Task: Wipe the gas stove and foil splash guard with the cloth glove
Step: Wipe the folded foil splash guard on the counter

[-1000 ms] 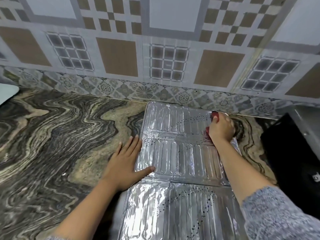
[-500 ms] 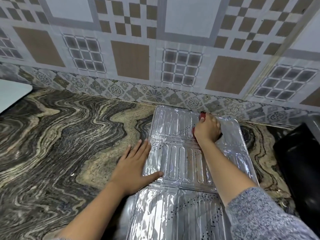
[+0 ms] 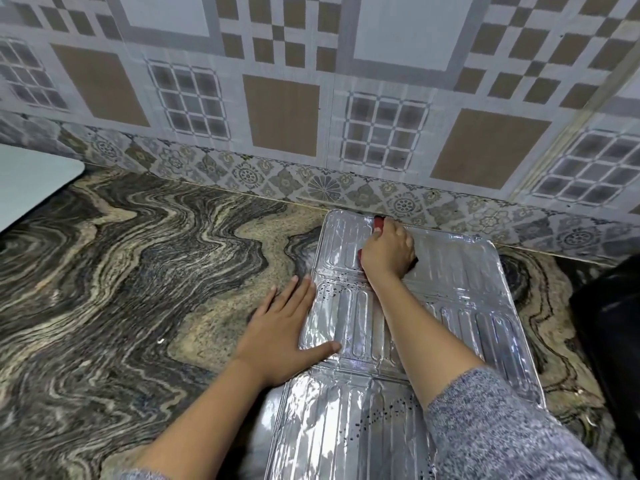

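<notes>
Where the frame begins at 6 o'clock, the foil splash guard (image 3: pixel 460 306) lies flat on the marbled countertop (image 3: pixel 138 271), unfolded into ribbed panels joined by creases. The nearest panel carries scattered dark specks. A grey knitted sleeve (image 3: pixel 491 427) covers the right forearm at 5 o'clock and crosses over this panel.

At the guard's 9 o'clock edge, the left hand (image 3: pixel 280 327) rests palm down. Its fingers are straight and together on the stone, holding nothing, and the thumb lies across the foil's rim near the crease.

On the farthest panel, toward 12 o'clock, the right hand (image 3: pixel 388 252) is curled round the cloth glove (image 3: pixel 378 223) and presses it onto the foil close to the far rim. Only red edges of the cloth show above and left of the knuckles, with a dark scrap at the hand's 3 o'clock side; the rest is hidden under the palm.

At 3 o'clock of the guard, a black object (image 3: pixel 609 323) sits on the counter, cut by the frame; what it is cannot be told. At 9 o'clock, well apart, a pale rounded corner of a white object (image 3: pixel 31 181) enters the frame.

Beyond the counter, from 10 to 2 o'clock, stands the patterned tiled wall (image 3: pixel 284 116); the guard's far rim lies just beside its base
</notes>
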The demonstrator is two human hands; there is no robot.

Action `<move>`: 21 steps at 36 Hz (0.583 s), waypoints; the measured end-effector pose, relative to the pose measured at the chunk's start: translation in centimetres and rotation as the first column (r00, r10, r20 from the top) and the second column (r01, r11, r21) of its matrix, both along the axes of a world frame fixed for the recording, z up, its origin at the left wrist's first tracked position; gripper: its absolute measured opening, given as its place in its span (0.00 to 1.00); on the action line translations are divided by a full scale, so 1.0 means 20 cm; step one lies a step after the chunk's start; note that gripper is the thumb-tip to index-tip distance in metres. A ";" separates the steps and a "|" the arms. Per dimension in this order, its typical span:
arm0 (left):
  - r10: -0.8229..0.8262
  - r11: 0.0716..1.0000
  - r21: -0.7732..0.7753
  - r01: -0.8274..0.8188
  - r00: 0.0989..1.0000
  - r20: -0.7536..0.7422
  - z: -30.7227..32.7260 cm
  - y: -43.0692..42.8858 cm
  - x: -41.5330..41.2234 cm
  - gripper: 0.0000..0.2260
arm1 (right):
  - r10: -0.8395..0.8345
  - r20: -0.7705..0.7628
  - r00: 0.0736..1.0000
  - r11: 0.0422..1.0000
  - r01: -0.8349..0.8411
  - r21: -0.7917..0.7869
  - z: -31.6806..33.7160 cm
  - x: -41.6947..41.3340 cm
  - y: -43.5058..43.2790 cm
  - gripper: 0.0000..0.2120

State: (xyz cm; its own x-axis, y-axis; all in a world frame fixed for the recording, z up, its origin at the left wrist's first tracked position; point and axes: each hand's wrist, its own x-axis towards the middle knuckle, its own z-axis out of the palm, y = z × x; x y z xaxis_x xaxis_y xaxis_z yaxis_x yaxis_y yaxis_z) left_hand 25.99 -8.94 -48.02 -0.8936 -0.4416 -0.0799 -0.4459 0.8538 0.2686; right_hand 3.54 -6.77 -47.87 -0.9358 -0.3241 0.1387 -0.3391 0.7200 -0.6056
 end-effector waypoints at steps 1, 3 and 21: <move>0.000 1.000 -0.002 0.000 1.000 0.003 0.00 0.00 0.00 0.45 | 0.008 -0.003 1.000 1.000 -0.008 -0.001 0.00 0.01 -0.01 0.19; -0.001 1.000 -0.006 0.001 1.000 0.003 0.01 0.00 0.00 0.45 | 0.028 -0.005 1.000 1.000 -0.028 -0.003 -0.01 0.03 -0.04 0.19; 0.004 1.000 -0.013 -0.004 1.000 0.010 0.01 0.01 -0.01 0.44 | 0.457 -0.016 0.890 0.887 -0.454 0.089 -0.01 0.07 -0.15 0.20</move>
State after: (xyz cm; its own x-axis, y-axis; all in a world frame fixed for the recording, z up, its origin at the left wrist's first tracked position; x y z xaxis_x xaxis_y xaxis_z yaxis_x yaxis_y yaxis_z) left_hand 25.88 -8.81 -47.86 -0.8912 -0.4458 -0.0832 -0.4516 0.8555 0.2534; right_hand 4.97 -9.79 -48.03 -0.6778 -0.7247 0.1243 -0.6615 0.5272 -0.5333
